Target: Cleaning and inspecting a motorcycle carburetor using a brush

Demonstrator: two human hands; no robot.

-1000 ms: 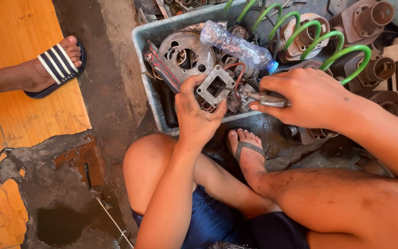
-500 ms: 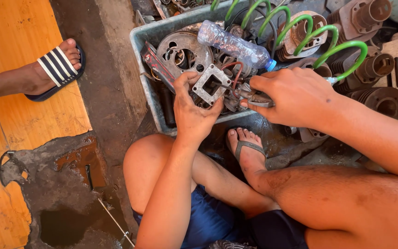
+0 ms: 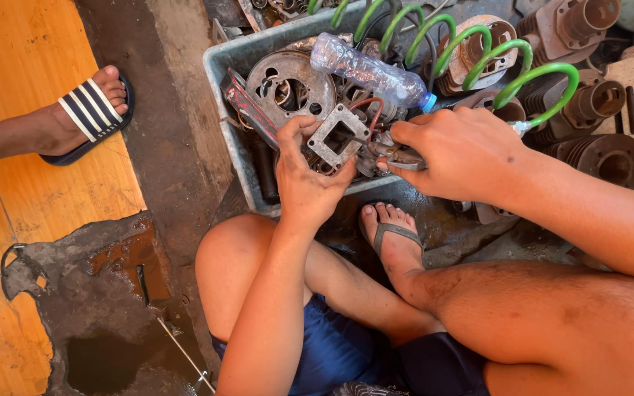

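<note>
My left hand (image 3: 306,183) grips a square grey metal part (image 3: 339,137) with a rectangular hole and wires attached, held over the near edge of a grey plastic crate (image 3: 221,62). My right hand (image 3: 460,150) is closed on a small metal hand tool (image 3: 398,158) whose tip meets the part from the right. The crate holds a round metal plate (image 3: 288,88), a clear plastic bottle (image 3: 368,72) and other greasy scrap parts.
A green coiled hose (image 3: 493,55) arcs over the crate. Ribbed engine cylinders (image 3: 596,103) stand at the right. My foot in a sandal (image 3: 398,242) rests below the crate. Another person's foot in a striped slide (image 3: 86,110) stands on the orange floor at left.
The view has shifted slightly. My left hand has turned the metal part a little, and my right hand has stayed against it with the tool.
</note>
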